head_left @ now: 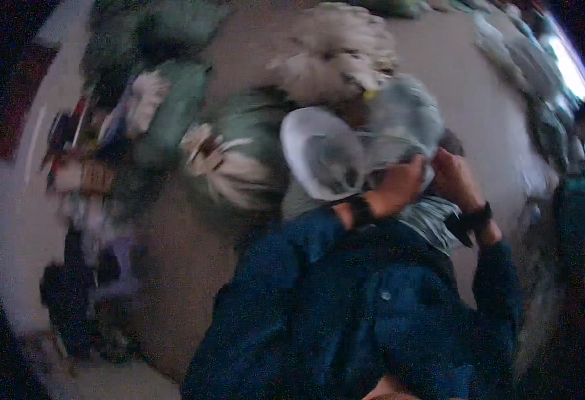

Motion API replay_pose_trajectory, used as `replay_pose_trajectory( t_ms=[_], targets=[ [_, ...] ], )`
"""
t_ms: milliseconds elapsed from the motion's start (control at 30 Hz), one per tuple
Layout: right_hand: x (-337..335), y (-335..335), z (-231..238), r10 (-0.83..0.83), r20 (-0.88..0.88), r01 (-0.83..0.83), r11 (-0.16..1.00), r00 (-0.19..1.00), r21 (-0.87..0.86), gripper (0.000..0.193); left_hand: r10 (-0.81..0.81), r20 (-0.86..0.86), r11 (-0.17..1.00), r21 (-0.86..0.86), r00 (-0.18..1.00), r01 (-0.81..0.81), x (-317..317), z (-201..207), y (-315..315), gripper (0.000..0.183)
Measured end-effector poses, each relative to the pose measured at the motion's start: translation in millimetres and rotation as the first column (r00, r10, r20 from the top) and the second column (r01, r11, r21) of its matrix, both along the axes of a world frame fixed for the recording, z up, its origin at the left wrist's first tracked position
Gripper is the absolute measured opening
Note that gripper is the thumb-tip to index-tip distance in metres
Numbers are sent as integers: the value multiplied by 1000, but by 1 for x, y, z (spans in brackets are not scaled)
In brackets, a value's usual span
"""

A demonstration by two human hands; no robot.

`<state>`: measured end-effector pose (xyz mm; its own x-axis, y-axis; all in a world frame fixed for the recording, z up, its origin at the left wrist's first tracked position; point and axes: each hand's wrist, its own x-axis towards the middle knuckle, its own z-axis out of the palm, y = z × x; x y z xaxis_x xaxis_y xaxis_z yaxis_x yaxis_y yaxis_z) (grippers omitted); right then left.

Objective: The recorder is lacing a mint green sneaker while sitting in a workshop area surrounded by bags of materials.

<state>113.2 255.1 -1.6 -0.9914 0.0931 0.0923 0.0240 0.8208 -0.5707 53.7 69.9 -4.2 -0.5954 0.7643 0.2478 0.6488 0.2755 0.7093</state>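
Note:
A clear, greyish plastic bag (406, 117) bulges out in front of me, a little right of the middle. My left hand (397, 189) is closed at its near edge, fingers bent around the film. Close beside it, my right hand (458, 179) is also closed at the bag's edge; motion blur softens its fingertips. Left of the bag, a white, round-mouthed bucket (294, 143) tilts toward me, right beside my left wrist. Something grey inside it is too blurred to name. Striped, crumpled sheeting (429, 223) lies under my wrists.
Pale, bundled cloth-like material (336, 50) is heaped beyond the bag. To the left stand green sacks (256, 120), one with pale material (236, 167) spilling out. Mixed clutter (96, 177) lines the far left. More translucent bags (522, 53) lie along the right side.

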Motion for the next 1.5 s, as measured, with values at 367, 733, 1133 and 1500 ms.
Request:
replay_pose_trajectory(
  t_ms=[367,733,1133,1500],
  targets=[
    [8,-28,4,26,-144,-24,1000,989,14,9,-84,190,992,109,978,64,-10,-24,-8,39],
    [3,-44,33,74,-50,-77,995,996,-56,16,11,215,964,256,977,-67,-11,-13,-9,20],
    [9,-50,-5,-182,-191,102,925,965,-365,16,-692,607,547,794,392,-264,-96,70,-199,38],
    [-1,-35,4,-147,-413,37,965,899,-261,22,111,45,989,93,993,-115,-58,74,-119,17]
  ],
)
